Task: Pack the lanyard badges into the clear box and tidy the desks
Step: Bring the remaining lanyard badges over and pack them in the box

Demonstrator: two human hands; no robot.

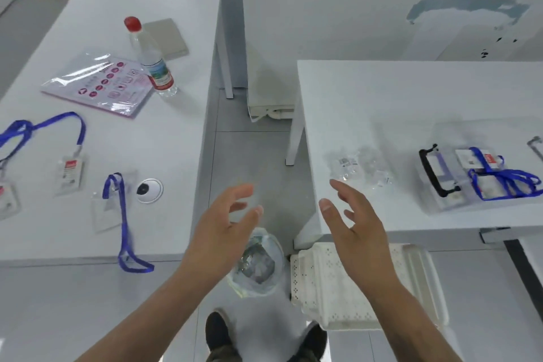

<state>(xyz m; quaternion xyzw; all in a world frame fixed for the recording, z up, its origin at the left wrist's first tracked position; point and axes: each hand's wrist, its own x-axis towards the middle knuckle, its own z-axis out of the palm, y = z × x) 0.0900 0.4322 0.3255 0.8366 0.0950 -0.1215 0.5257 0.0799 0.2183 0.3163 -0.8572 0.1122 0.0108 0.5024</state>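
Note:
The clear box (440, 200) with a black handle sits on the right desk (411, 91) and holds badges tied with blue lanyards (499, 176). On the left desk (164, 138) lie more badges: one with a red label (70, 173), a clear one with a blue lanyard (122, 209) hanging over the front edge, and another badge (7, 200) at the far left. Crumpled clear wrappers (361, 170) rest near the right desk's corner. My left hand (223, 232) and my right hand (355, 232) hover open over the gap between the desks, holding nothing.
A water bottle with a red cap (152, 62), a wrapped sheet pack (100, 82) and a grey pad (167, 38) stand on the left desk. Below my hands on the floor is a bin lined with a plastic bag (258, 264), beside a white perforated basket (346, 282).

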